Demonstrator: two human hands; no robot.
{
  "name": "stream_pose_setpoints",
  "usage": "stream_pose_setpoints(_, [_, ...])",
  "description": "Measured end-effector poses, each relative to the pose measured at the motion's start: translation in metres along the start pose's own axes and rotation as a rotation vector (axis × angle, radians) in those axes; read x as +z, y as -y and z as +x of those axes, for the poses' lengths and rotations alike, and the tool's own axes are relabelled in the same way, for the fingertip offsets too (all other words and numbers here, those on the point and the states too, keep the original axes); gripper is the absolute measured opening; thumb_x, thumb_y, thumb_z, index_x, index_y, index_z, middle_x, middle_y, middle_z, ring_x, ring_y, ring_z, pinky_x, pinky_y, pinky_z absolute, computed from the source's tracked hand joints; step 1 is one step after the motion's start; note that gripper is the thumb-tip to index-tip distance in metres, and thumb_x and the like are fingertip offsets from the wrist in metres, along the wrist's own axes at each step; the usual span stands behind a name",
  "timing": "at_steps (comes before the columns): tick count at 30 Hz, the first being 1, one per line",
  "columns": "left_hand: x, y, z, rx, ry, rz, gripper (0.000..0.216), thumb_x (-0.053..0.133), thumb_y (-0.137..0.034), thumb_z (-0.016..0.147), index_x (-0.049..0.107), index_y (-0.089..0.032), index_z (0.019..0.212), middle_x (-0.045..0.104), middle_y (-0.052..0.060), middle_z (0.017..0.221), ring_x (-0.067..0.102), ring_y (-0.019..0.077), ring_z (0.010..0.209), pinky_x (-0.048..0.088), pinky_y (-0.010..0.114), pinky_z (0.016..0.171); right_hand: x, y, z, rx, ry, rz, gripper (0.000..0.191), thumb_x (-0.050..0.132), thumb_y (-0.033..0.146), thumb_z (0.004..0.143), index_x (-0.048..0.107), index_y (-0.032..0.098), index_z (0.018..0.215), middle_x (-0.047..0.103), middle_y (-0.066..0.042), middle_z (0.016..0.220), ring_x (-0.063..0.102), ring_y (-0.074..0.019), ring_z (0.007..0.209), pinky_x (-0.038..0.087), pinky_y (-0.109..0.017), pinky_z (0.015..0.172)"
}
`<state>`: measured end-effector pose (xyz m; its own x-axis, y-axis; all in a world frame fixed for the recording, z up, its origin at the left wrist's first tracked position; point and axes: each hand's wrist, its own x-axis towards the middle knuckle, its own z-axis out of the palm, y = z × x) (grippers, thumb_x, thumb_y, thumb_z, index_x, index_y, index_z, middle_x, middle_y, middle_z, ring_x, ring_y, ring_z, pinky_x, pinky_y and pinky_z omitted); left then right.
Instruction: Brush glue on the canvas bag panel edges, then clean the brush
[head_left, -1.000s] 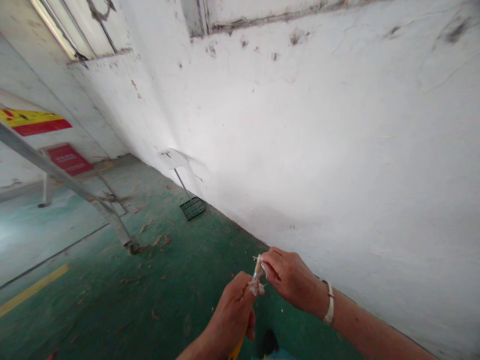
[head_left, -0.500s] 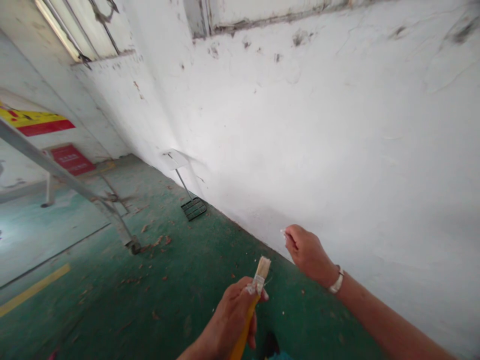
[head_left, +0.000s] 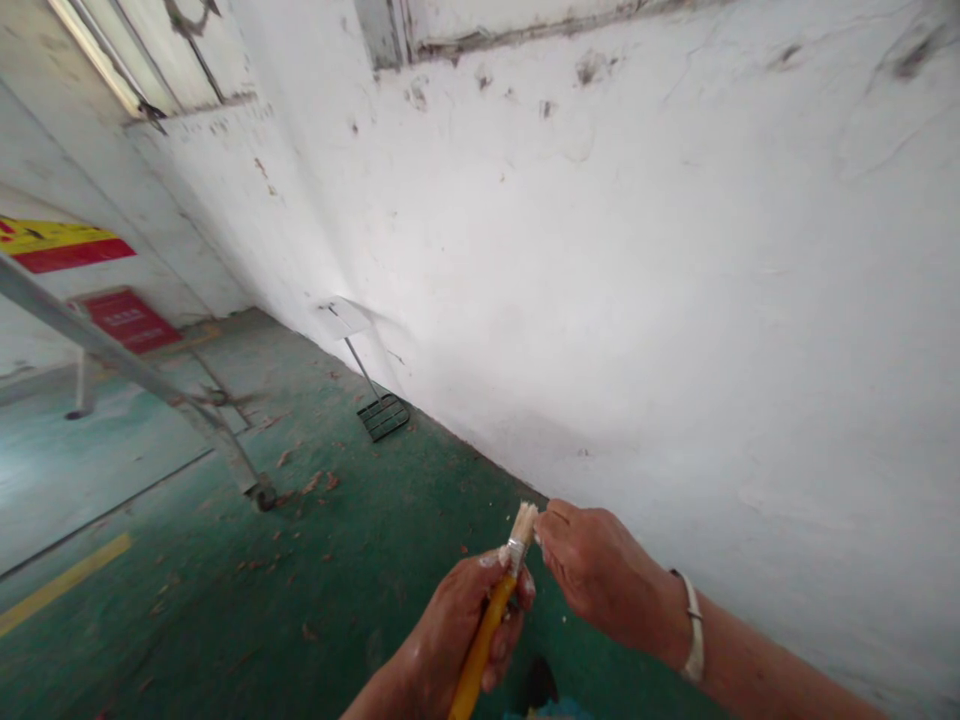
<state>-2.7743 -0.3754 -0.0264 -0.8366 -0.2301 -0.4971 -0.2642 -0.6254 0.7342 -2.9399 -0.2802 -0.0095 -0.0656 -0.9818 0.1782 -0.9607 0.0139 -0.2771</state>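
Note:
My left hand (head_left: 461,625) is wrapped round a paintbrush (head_left: 484,640) with a yellow handle, a metal ferrule and pale bristles pointing up and away. White smears mark its thumb and fingertips. My right hand (head_left: 607,570), wearing a light band on the wrist, is closed with the fingertips against or right beside the bristle tips. Whether it pinches bristles or some small bit there is hidden by the fingers. Both hands are in front of the lower part of a white wall (head_left: 600,300).
On the green floor (head_left: 315,580) lie scattered debris flakes. A small stand with a black grid base (head_left: 382,417) and white plate is by the wall. To the left are a metal frame leg (head_left: 225,440) with a caster and a red board (head_left: 131,318). A dark-edged ledge runs above.
My right hand has come down and left, from apart near the wall to the bristle tips. The left hand keeps hold of the paintbrush, turned slightly. The view has shifted a little.

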Motion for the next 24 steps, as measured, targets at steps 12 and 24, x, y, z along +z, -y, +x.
stream_pose_setpoints(12, [-0.005, 0.002, -0.006, 0.133, -0.046, 0.211, 0.047, 0.034, -0.054, 0.094, 0.059, -0.015, 0.085, 0.045, -0.004, 0.045, 0.038, 0.0071, 0.031, 0.029, 0.015, 0.032, -0.009, -0.002, -0.001, 0.058, -0.056, 0.106, 0.017, 0.044, 0.010, 0.089, 0.057, 0.018, 0.080, 0.058, -0.004, 0.077, 0.049, -0.0151, 0.061, 0.026, -0.030, 0.055])
stream_pose_setpoints(24, [-0.008, 0.007, 0.003, 0.399, -0.240, 0.347, 0.035, 0.050, -0.053, 0.090, 0.052, -0.019, 0.100, 0.047, -0.006, 0.061, 0.041, 0.0068, 0.048, 0.037, 0.017, 0.048, 0.009, -0.007, -0.027, 0.389, -0.144, 1.128, 0.026, 0.042, 0.039, 0.097, 0.059, 0.018, 0.100, 0.058, 0.001, 0.073, 0.059, -0.0120, 0.053, 0.045, -0.023, 0.051])
